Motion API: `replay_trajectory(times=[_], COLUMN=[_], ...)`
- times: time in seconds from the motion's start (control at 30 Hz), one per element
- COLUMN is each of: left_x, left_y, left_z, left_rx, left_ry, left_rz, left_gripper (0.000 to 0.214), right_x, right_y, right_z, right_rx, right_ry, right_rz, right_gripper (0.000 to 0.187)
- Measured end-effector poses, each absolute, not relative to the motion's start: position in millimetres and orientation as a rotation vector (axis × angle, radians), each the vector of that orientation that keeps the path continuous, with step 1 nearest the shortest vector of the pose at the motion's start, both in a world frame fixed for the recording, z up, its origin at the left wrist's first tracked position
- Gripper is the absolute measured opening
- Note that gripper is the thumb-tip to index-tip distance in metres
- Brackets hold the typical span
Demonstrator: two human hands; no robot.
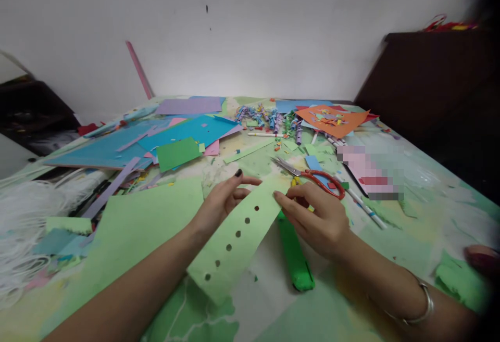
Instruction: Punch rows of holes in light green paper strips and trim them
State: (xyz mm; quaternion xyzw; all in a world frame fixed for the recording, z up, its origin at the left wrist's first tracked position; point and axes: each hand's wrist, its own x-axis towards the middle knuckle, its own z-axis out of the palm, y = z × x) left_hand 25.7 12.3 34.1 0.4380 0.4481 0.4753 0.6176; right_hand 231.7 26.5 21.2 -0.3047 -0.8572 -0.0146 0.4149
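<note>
A light green paper strip (237,251) with a row of several punched holes slants up in front of me. My right hand (318,217) pinches its upper right end between thumb and fingers. At the strip's upper left edge is my left hand (226,196), thumb and forefinger apart and some fingers partly hidden behind the paper. Below the right hand lies a long green tool (296,258); its far end is covered, so its kind is unclear. Scissors (322,181) with red handles lie just beyond the right hand, blades pointing left.
Light green sheet (144,217) lies left, near white cord (27,258). Blue sheets (191,134) and a green card (179,154) are behind. Curled paper strips (269,115) and an orange sheet (332,121) with scraps lie at the back. A phone (367,173), partly blurred, rests right.
</note>
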Motion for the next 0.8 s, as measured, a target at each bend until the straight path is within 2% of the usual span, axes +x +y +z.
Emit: replay_trajectory(times=[0.2,0.37,0.5,0.6,0.67,0.73,0.8], left_x=[27,28,27,25,24,24,24], left_y=[4,6,6,5,4,3,2], left_z=[37,34,36,39,41,42,44], left_rx=[1.066,1.298,1.362,1.358,1.355,1.356,1.354], left_ry=[0.88,0.977,1.039,1.058,1.054,1.04,1.01], left_rz=[1.109,1.257,1.263,1.271,1.279,1.261,1.249], left_gripper=[0.065,0.036,0.035,0.033,0.032,0.031,0.031], right_x=[233,229,234,246,255,263,270], right_y=[24,22,28,46,62,77,87], right_z=[18,18,26,30,29,27,24], right_rx=[-0.759,-0.592,-0.485,-0.844,-1.254,-1.642,-1.703], right_ry=[-2.135,-2.153,-2.075,-1.99,-2.122,-2.339,-2.408], right_rz=[-0.129,-0.201,-0.266,-0.182,-0.16,-0.043,0.028], right_gripper=[0.008,0.021,0.037,0.023,0.015,0.026,0.029])
